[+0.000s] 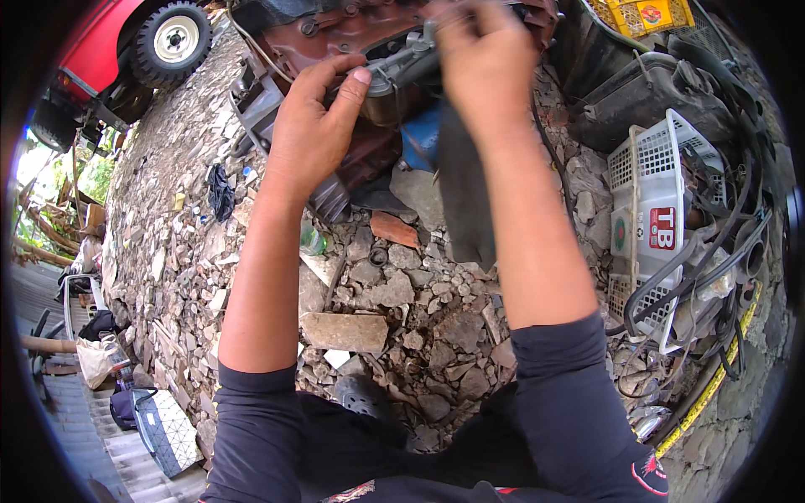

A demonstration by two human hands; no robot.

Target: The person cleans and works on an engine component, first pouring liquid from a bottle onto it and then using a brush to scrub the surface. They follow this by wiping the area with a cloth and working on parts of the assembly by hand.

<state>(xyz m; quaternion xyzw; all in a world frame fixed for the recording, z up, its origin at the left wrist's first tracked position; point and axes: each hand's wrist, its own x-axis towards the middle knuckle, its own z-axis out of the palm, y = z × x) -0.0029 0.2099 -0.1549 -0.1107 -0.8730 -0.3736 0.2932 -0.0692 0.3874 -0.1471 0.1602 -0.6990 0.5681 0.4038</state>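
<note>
A rusty reddish-brown engine block (352,38) rests on stony ground at the top centre. A grey metal part (401,63) sits on it. My left hand (314,126) has its thumb and fingers pinched against the left side of that grey part. My right hand (485,63) is closed over the part's right end, hiding whatever is beneath its fingers. A dark cloth (463,193) hangs down below my right wrist. Both forearms reach up from dark sleeves at the bottom.
Broken stones and a flat brick (344,331) cover the ground. A white plastic basket (650,218) with cables and hoses lies at right, a black container (641,96) above it. A red vehicle with a wheel (172,38) stands top left. Bags (163,427) sit lower left.
</note>
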